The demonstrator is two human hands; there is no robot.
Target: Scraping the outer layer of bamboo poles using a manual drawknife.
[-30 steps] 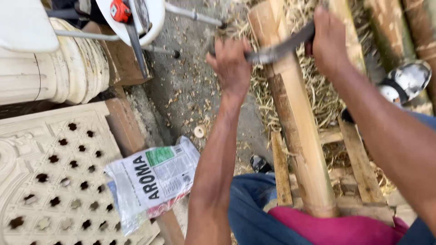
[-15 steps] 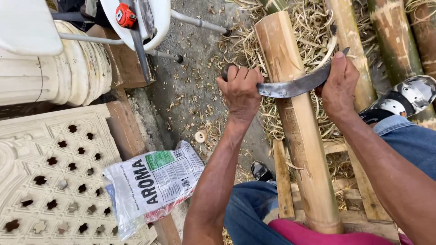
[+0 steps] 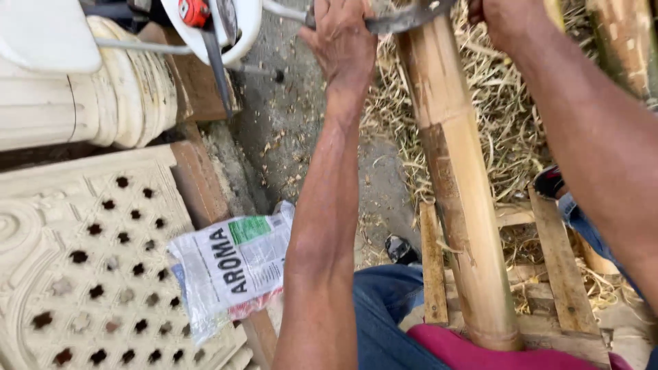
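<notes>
A thick bamboo pole (image 3: pixel 458 178) runs from my lap up to the top of the view, resting on a wooden frame (image 3: pixel 556 260). Across its upper part lies a curved metal blade (image 3: pixel 404 19). My left hand (image 3: pixel 341 38) grips the blade's left end, fingers closed around it. My right hand (image 3: pixel 504 17) holds the other end at the top edge, partly cut off by the frame. Both arms reach forward on either side of the pole.
Dry shavings and fibres (image 3: pixel 500 116) cover the ground around the pole. More bamboo (image 3: pixel 627 41) lies at the right. A perforated cream panel (image 3: pixel 82 260), a ribbed cream column (image 3: pixel 103 89), a printed plastic bag (image 3: pixel 229 264) and a white machine part (image 3: pixel 219 27) sit at the left.
Both hands have pushed the blade farther up the pole, away from me, to the top edge of the view. The camera has tilted down closer to the pole.
</notes>
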